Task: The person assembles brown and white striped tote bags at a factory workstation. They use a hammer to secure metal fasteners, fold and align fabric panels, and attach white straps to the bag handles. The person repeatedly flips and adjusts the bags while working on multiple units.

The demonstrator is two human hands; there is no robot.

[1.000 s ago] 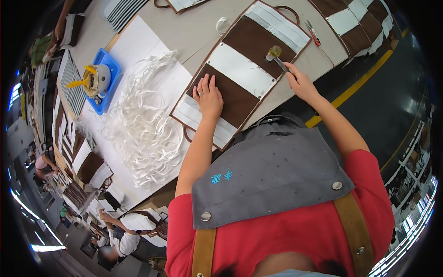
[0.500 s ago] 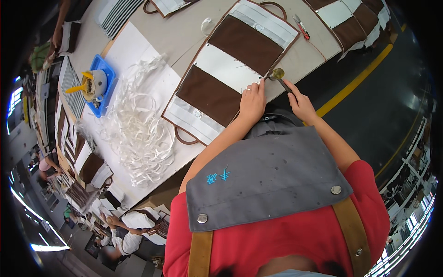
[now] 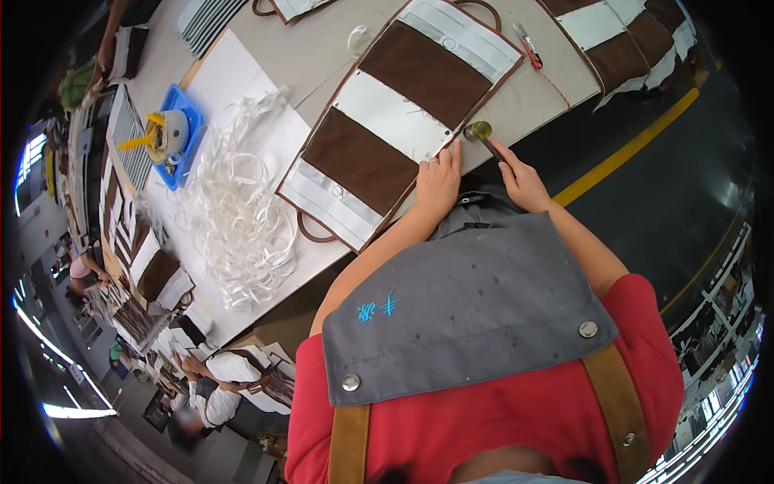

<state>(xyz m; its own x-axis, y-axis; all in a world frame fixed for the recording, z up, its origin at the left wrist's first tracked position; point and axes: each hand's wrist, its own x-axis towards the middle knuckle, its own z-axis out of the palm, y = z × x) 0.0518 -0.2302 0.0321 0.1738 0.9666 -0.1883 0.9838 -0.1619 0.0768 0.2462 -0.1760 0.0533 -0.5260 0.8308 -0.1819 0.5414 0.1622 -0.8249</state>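
At the far left of the tabletop a blue tray holds a yellow-and-white tool, and beside it lies a loose heap of white strips, both lying where they did a moment ago. Next comes the brown-and-white striped bag panel, flat on the tabletop with its near edge toward the person. The left hand rests on that near edge, palm down, fingers held together and flat; a second ago it lay spread further up on the brown band, so it has drawn back toward the body. Just to its right, the right hand pinches the dark handle of a small brass-headed tool, whose round head sits at the panel's edge, closer to the left hand than before. Farther right a red-tipped pen lies on the tabletop.
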